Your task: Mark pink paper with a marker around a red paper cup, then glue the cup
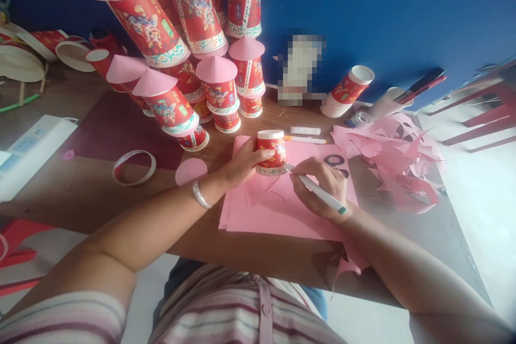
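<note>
A red printed paper cup (271,151) stands out over the pink paper sheets (258,209), gripped round its left side by my left hand (241,164). Green marks run along the cup's white lower band. My right hand (320,185) holds a white marker (322,193) with a green end, its tip at or very near the lower right of the cup. Partly behind my right hand lie the dark handles of a pair of scissors (335,161). Just beyond the cup are a white capped marker (305,130) and a white-and-orange pen (308,140).
Several stacked red cups with pink cone tops (173,99) rise at the back left. Pink paper scraps (403,161) lie right, near a pen cup (391,103) and a cup stack (347,91). A tape roll (134,167), a pink disc (191,171) and a power strip (36,150) sit left.
</note>
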### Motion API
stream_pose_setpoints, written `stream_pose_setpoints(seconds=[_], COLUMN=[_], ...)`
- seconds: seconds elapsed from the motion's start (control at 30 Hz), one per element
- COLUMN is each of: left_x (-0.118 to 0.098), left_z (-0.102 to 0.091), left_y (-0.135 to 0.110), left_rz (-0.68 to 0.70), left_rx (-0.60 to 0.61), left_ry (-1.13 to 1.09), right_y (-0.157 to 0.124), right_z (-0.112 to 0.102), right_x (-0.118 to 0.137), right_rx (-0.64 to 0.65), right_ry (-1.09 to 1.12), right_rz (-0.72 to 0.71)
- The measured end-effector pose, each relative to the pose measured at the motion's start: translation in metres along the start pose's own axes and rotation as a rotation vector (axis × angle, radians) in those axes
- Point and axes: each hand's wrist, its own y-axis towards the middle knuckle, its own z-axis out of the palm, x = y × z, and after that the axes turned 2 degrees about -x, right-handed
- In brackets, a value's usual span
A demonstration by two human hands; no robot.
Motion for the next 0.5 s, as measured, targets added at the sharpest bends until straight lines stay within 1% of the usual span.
stream_pose_setpoints(seconds=[0.17,0.5], left_x=[-0.0009,0.0002], left_z=[0.0010,0.0008], left_y=[-0.0005,0.0010], left_rz=[0.013,-0.006], left_rx=[-0.033,-0.001], left_ry=[0.014,-0.005], right_y=[-0.0004,-0.0017], right_z=[0.0017,0.0056], right_x=[0.0007,0.0004], right_rx=[0.001,0.015], right_ry=[-0.002,-0.062], right_rz=[-0.014,-0.003])
